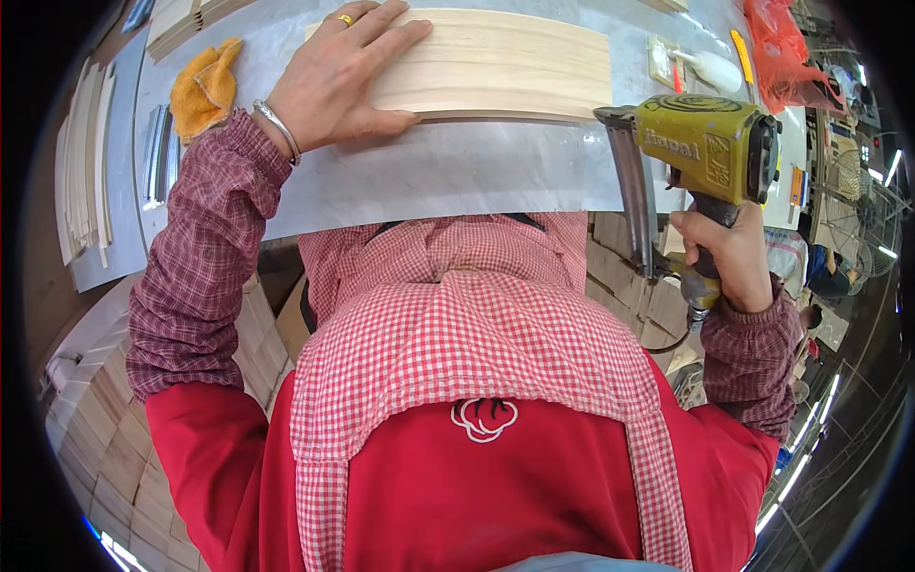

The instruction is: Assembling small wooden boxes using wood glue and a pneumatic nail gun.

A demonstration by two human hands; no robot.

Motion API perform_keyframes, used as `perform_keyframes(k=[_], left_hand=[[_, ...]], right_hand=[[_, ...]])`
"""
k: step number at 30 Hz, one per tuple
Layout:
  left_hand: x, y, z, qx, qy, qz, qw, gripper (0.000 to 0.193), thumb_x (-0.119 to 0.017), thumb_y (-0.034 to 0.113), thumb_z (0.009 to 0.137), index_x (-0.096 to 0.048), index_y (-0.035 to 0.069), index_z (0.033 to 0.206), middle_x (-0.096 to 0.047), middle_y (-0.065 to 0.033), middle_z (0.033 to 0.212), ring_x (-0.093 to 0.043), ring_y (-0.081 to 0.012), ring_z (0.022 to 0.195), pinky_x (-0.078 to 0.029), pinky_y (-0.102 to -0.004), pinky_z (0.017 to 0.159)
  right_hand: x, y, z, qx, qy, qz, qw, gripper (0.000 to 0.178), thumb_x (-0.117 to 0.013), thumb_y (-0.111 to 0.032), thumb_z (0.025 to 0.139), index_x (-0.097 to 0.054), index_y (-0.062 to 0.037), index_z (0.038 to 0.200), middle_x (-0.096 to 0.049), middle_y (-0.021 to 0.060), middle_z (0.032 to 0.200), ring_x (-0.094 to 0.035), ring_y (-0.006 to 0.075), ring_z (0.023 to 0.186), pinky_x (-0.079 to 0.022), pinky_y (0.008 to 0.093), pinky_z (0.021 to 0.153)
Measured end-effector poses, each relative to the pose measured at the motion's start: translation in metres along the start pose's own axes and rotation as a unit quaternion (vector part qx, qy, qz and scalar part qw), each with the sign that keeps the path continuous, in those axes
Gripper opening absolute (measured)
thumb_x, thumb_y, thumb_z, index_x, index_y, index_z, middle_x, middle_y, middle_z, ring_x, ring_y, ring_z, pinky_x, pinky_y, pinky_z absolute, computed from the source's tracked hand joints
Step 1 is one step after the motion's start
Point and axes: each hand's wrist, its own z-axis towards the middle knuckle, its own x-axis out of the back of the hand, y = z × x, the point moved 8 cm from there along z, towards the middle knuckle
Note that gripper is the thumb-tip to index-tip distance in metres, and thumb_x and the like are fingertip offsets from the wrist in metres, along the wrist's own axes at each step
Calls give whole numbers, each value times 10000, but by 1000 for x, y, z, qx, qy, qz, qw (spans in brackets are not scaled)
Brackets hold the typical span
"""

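A pale wooden board [505, 62] lies lengthwise on the grey tabletop [457, 172]. My left hand [348, 81] rests flat on the board's left end, fingers stretched out and the thumb along its near edge. In my right hand [739, 248] is a yellow-green pneumatic nail gun [701, 143], gripped round its handle. The nose of the gun is at the board's right near corner; whether it touches the wood I cannot tell. Its long dark magazine slants down toward me, and an air hose joins the handle's base.
An orange work glove [205, 86] and metal nail strips [159, 157] lie left, near stacked thin wooden strips [86, 162]. A white glue bottle [715, 71], a yellow utility knife [742, 55] and a red plastic bag [777, 52] lie at the far right. Stacked wood stands below the table.
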Motion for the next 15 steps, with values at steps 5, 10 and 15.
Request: perform_keyframes(k=[5,10,15], left_hand=[[18,6,8,24,14,-109,994,778,-750,443,646,-488,156,1320,-441,-138,1358,-432,-317,1214,-391,-404,1020],[37,23,24,-45,77,-136,987,767,-717,508,670,-528,26,1236,-484,-249,1253,-464,-402,1119,-388,-453,975],[48,39,45,-38,84,-144,985,750,-717,494,669,-538,28,1228,-490,-242,1250,-465,-398,1119,-389,-448,975]], right_hand=[[-27,-20,-5,23,-28,26,999,256,-646,22,715,-587,12,964,-557,41,629,-448,94,430,-364,212,408],[-30,-30,-8,28,-69,29,997,266,-644,31,717,-578,10,973,-557,39,643,-456,94,434,-363,213,404],[-15,-37,-10,28,-89,24,995,291,-646,37,716,-567,10,994,-552,36,646,-462,95,432,-364,211,403]])
